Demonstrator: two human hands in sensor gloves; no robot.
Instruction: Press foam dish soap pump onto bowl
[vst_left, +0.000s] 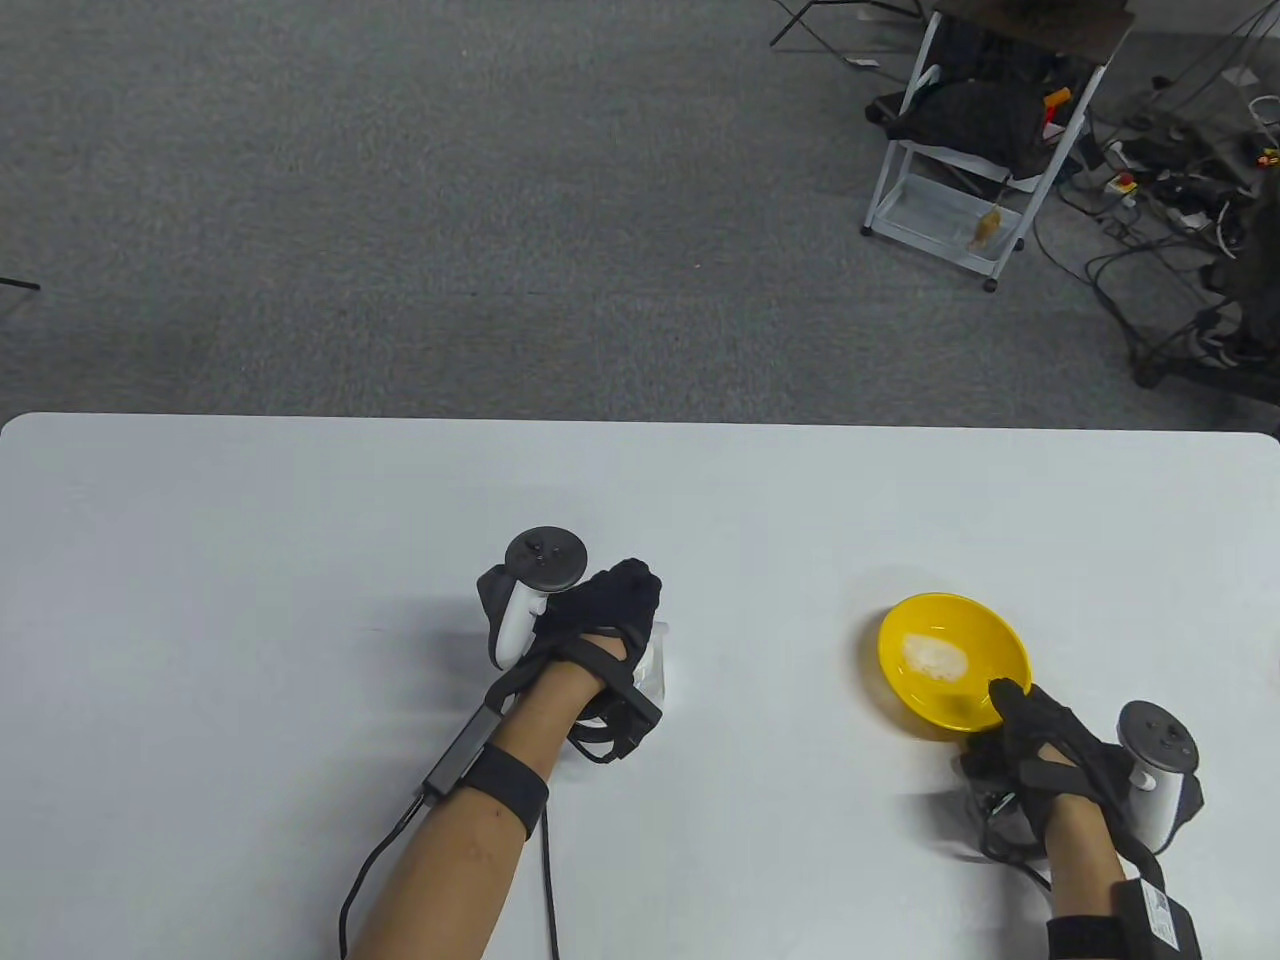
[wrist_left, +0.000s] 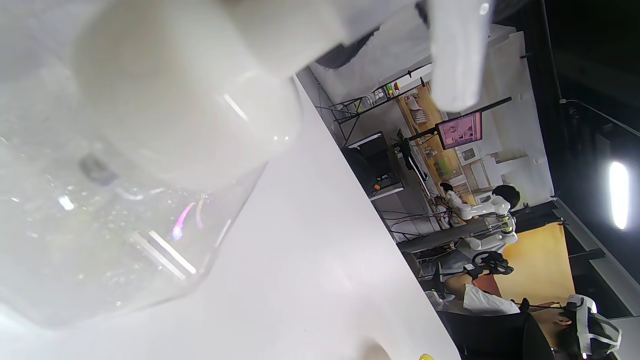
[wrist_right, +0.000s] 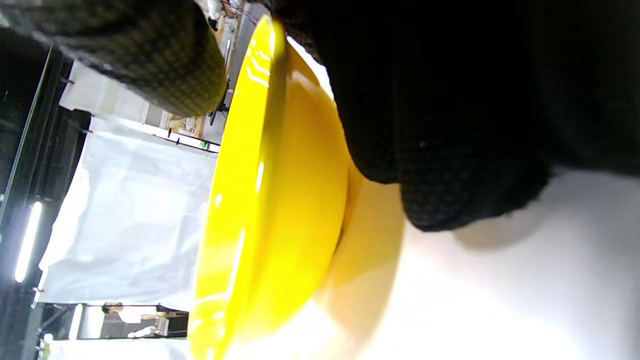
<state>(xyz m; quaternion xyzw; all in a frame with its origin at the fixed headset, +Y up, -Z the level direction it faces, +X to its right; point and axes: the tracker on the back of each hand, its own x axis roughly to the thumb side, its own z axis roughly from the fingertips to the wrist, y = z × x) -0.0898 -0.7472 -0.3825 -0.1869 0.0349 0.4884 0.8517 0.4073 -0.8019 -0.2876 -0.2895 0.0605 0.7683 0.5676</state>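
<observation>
While the left hand (vst_left: 590, 625) lay over the clear soap bottle (wrist_left: 100, 225) at mid-table, its grip could not be confirmed. Well apart to the right, the right hand (vst_left: 1040, 745) pinched the yellow bowl (vst_left: 955, 660) by its near rim; white foam (vst_left: 935, 657) sat inside.

White table (vst_left: 200, 600) fills lower half of the table view, rounded far corners, grey carpet (vst_left: 400, 200) beyond it. Top right on the carpet: white wheeled cart (vst_left: 975, 150) with dark cloth heaped on its shelves, a small orange item on the lowest tray. Right of the cart, tangle of black cables and a power strip (vst_left: 1160, 190). Left wrist view: background monitor with pink screen (wrist_left: 460, 130), a white humanoid robot (wrist_left: 487, 217), bright ceiling light (wrist_left: 619, 195)
</observation>
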